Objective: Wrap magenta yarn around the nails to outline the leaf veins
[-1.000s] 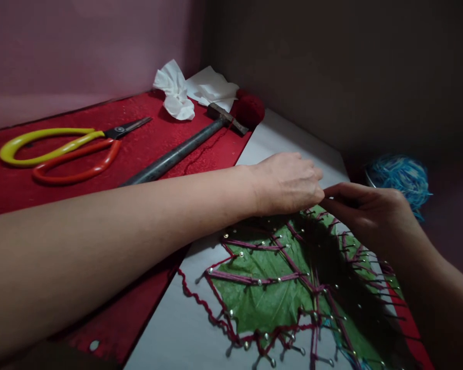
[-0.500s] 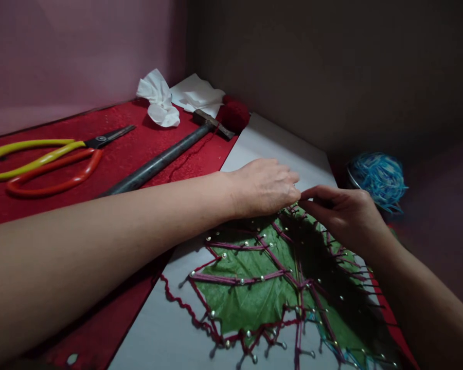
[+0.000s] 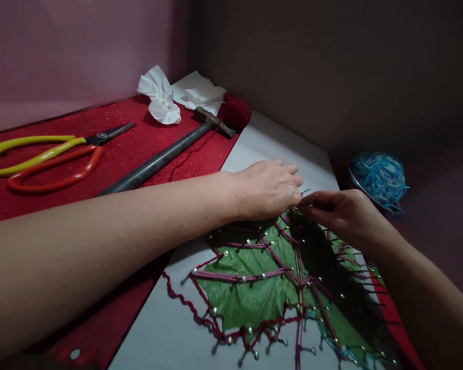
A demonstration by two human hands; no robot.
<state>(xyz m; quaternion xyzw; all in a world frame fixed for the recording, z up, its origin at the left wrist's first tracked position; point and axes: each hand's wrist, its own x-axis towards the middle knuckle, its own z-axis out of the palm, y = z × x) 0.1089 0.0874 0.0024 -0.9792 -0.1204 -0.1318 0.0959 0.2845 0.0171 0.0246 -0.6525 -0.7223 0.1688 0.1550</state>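
Well, your right hand (image 3: 343, 213) has thumb and forefinger close together beside your curled left hand (image 3: 268, 191); whether either grips yarn, I cannot tell; both are above the leaf (image 3: 250, 303); beyond, white board (image 3: 289, 141) stretches toward the dark wall (image 3: 312, 67).

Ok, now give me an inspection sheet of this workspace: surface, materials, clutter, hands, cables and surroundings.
Surface: red table with a white board lying on it.
Materials: green leaf on the board, nails standing in it and around its edge; purple yarn and red yarn strung between nails.
Clutter: scissors, hammer, crumpled tissue, and a red yarn ball by the hammer's head; blue yarn ball right of the board.
Hands: left hand over the leaf's far end, fingertips hidden; right hand beside it, fingers pinched together, anything held too small to tell.
Cables: nothing seen.
Surroundings: pinkish wall, dark wall, dim light.
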